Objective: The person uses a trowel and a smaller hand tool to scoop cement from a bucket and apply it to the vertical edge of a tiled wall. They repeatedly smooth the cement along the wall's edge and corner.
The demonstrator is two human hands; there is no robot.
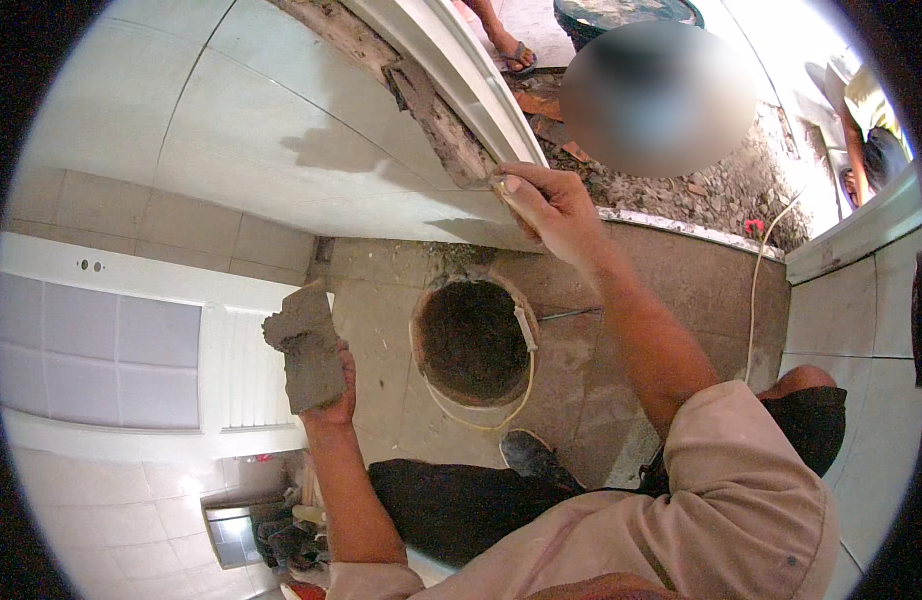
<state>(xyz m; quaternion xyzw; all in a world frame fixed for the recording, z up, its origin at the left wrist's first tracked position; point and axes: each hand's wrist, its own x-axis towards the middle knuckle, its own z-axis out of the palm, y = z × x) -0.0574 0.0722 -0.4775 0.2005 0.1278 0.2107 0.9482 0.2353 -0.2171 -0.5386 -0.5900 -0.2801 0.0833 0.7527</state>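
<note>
My left hand (333,398) is closed around the near end of a flat rectangular mortar board (316,375), with a lump of wet grey mortar (306,318) on it. Raised at the wall's edge, my right hand (553,205) is closed with thumb and fingers pressed together, on something I cannot make out. Its fingertips meet the lower end of a rough mortar strip (446,140) between the tiled wall (271,95) and a white door frame (491,100). Below my hands stands a round tub (418,345) with dark grey mix inside.
A pale cable (531,385) with a white connector (525,328) loops around the tub. Another cable (756,290) crosses the floor at right. Past the threshold (681,230) lie rubble (681,195), a dark bucket (631,12) and a blurred patch. Other people's limbs show beyond. A white panelled door (216,330) stands left.
</note>
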